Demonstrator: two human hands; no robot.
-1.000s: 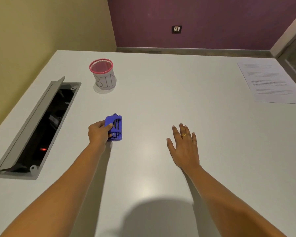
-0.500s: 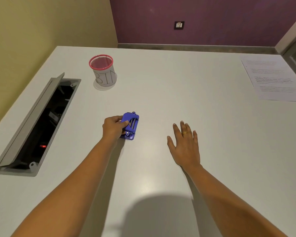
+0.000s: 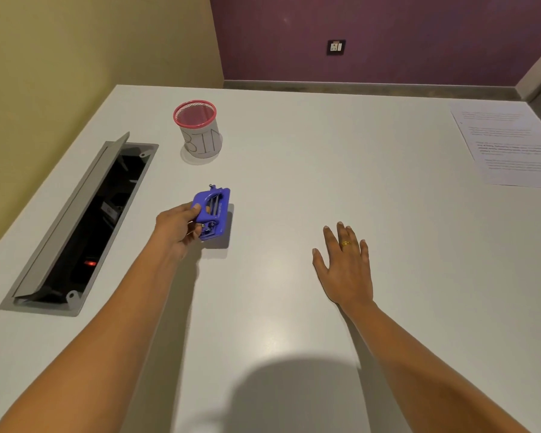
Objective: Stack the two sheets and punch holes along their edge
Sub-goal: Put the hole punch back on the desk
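The left hand (image 3: 177, 228) has its fingers (image 3: 196, 207) clenched around a blue hole punch (image 3: 212, 213) tilted above the surface (image 3: 294, 182), while the right hand (image 3: 345, 264) lies flat, fingers released, well apart from the sheets (image 3: 509, 145).

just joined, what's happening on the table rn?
A person's left hand grips a blue hole punch, tilted with its underside showing, apparently lifted just off the white table. The right hand rests flat and empty on the table. The printed paper lies untouched at the far right edge; only one stack is visible, so no punching yet. A pink-rimmed cup marked BIN stands behind the punch, beside an open cable hatch.
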